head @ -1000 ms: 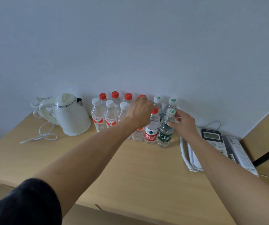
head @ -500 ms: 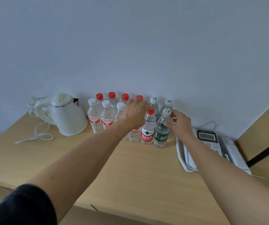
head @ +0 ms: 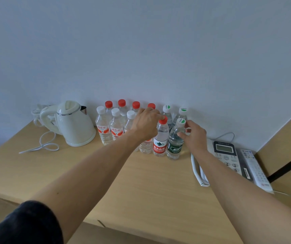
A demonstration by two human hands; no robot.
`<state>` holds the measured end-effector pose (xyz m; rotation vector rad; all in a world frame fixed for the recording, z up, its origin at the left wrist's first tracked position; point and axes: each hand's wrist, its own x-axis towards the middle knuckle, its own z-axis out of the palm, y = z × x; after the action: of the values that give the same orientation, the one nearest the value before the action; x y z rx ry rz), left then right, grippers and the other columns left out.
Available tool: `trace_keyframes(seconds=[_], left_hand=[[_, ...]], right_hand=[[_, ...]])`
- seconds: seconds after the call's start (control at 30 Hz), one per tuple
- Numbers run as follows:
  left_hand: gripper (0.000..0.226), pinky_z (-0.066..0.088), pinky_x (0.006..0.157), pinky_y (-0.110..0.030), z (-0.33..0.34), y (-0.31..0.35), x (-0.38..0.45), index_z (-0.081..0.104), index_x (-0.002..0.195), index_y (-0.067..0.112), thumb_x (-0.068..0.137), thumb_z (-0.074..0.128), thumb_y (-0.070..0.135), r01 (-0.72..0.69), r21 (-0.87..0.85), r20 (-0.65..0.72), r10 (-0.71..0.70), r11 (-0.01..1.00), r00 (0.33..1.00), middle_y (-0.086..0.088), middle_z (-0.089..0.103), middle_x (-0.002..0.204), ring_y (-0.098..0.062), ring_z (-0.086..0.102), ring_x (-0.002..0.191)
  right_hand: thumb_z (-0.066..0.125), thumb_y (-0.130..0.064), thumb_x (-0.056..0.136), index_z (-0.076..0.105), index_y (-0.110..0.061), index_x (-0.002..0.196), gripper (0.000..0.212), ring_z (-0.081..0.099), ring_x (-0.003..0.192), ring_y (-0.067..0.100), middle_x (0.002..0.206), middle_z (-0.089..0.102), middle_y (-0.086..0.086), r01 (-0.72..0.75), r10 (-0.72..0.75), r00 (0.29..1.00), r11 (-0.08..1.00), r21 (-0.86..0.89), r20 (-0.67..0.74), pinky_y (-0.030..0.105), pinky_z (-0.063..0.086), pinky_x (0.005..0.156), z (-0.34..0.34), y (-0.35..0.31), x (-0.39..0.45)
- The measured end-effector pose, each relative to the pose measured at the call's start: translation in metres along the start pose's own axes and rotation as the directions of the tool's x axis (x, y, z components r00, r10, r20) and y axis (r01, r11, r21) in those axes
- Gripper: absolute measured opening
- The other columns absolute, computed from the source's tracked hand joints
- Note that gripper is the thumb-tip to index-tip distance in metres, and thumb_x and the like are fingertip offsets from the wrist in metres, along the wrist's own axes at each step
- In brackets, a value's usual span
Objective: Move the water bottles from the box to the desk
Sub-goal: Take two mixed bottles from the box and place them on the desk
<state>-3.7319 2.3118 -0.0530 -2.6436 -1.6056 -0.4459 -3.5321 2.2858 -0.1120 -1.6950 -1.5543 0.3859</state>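
Several water bottles stand in rows on the wooden desk against the wall. My left hand is curled over the top of a clear bottle in the front row, hiding its cap, and a fingertip touches the red cap of the red-labelled bottle beside it. My right hand grips the neck of the green-labelled bottle at the right end of the front row, just below its white and green cap. White-capped bottles stand to the left, and red-capped ones stand behind. No box is in view.
A white electric kettle with a loose cord stands left of the bottles. A desk phone with its handset and a white remote lie to the right. The desk's front edge runs below my forearms.
Both hands stay on the same two bottles in the front row. My right hand's fingers have slipped slightly down from the cap to the neck. The view has shifted a little.
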Motion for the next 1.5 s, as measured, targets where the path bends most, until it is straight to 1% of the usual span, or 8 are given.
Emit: trace_keyframes(seconds=[0.1, 0.23, 0.33, 0.43, 0.6, 0.77, 1.27, 1.5], left_hand=[[0.061, 0.031, 0.105, -0.034, 0.000, 0.000, 0.000, 0.063, 0.134, 0.026, 0.080, 0.063, -0.001, 0.003, 0.005, -0.005, -0.003, 1.000, 1.000, 0.007, 0.064, 0.131, -0.020, 0.049, 0.127], [0.061, 0.032, 0.104, -0.034, 0.001, 0.001, 0.002, 0.063, 0.135, 0.025, 0.080, 0.063, -0.002, 0.011, 0.006, -0.007, -0.011, 1.000, 1.000, 0.007, 0.063, 0.131, -0.020, 0.049, 0.127], [0.058, 0.034, 0.103, -0.035, 0.002, 0.001, 0.004, 0.064, 0.134, 0.025, 0.081, 0.064, 0.000, 0.013, 0.008, -0.006, -0.013, 1.000, 1.000, 0.006, 0.065, 0.128, -0.020, 0.051, 0.125], [0.048, 0.036, 0.102, -0.036, 0.002, 0.000, 0.009, 0.066, 0.130, 0.025, 0.085, 0.067, 0.009, 0.016, 0.013, -0.003, -0.016, 1.000, 1.000, 0.006, 0.066, 0.125, -0.021, 0.053, 0.121], [0.037, 0.038, 0.099, -0.037, -0.002, 0.002, 0.025, 0.068, 0.126, 0.024, 0.090, 0.072, 0.032, 0.052, 0.025, -0.001, -0.052, 0.998, 0.999, 0.002, 0.070, 0.116, -0.022, 0.056, 0.114], [0.030, 0.039, 0.099, -0.035, 0.003, 0.008, 0.036, 0.070, 0.120, 0.022, 0.093, 0.068, 0.034, 0.083, 0.078, 0.014, -0.084, 0.994, 0.996, -0.001, 0.070, 0.112, -0.022, 0.058, 0.110], [0.032, 0.040, 0.094, -0.035, 0.007, 0.008, 0.041, 0.070, 0.120, 0.024, 0.089, 0.071, 0.034, 0.141, 0.060, 0.013, -0.142, 0.988, 0.990, -0.003, 0.069, 0.109, -0.023, 0.058, 0.107], [0.037, 0.044, 0.099, -0.043, 0.002, 0.006, 0.035, 0.070, 0.119, 0.021, 0.095, 0.060, 0.047, 0.200, -0.009, -0.001, -0.200, 0.980, 0.980, -0.003, 0.072, 0.109, -0.025, 0.061, 0.107]], right_hand=[[0.082, -0.012, 0.079, 0.066, -0.010, 0.105, 0.030, 0.064, 0.090, 0.024, 0.098, 0.070, 0.006, 0.017, -0.018, 0.999, 1.000, -0.011, -0.033, 0.031, 0.046, 0.080, 0.004, 0.002, -0.004], [0.082, -0.015, 0.079, 0.065, -0.009, 0.106, 0.033, 0.063, 0.092, 0.024, 0.100, 0.070, 0.006, -0.014, 0.014, 1.000, 1.000, 0.000, 0.016, 0.034, 0.049, 0.084, 0.000, 0.001, 0.002], [0.083, -0.017, 0.078, 0.065, -0.011, 0.106, 0.034, 0.063, 0.090, 0.023, 0.098, 0.070, 0.003, -0.025, 0.025, 0.999, 1.000, -0.001, 0.046, 0.030, 0.046, 0.079, -0.003, 0.000, 0.006], [0.083, -0.017, 0.077, 0.065, -0.011, 0.107, 0.035, 0.062, 0.090, 0.022, 0.098, 0.069, 0.001, -0.030, 0.030, 0.998, 1.000, -0.007, 0.057, 0.026, 0.040, 0.077, -0.004, 0.001, 0.007], [0.084, -0.019, 0.077, 0.065, -0.013, 0.115, 0.043, 0.062, 0.093, 0.017, 0.105, 0.069, 0.000, -0.047, 0.047, 0.997, 0.999, -0.004, 0.067, 0.028, 0.044, 0.081, -0.008, -0.004, 0.008], [0.083, -0.013, 0.078, 0.067, -0.013, 0.114, 0.039, 0.061, 0.088, 0.016, 0.106, 0.072, 0.002, -0.047, 0.049, 0.996, 0.999, -0.020, 0.078, 0.024, 0.040, 0.081, -0.009, -0.004, 0.013], [0.079, -0.014, 0.081, 0.067, -0.014, 0.114, 0.036, 0.060, 0.087, 0.016, 0.106, 0.072, 0.001, -0.046, 0.051, 0.993, 0.997, -0.057, 0.103, 0.022, 0.037, 0.078, -0.013, -0.005, 0.011], [0.077, -0.021, 0.081, 0.065, -0.017, 0.122, 0.042, 0.065, 0.100, 0.023, 0.115, 0.071, 0.002, -0.051, 0.071, 0.981, 0.992, -0.116, 0.178, 0.027, 0.046, 0.083, -0.023, -0.009, 0.016]])
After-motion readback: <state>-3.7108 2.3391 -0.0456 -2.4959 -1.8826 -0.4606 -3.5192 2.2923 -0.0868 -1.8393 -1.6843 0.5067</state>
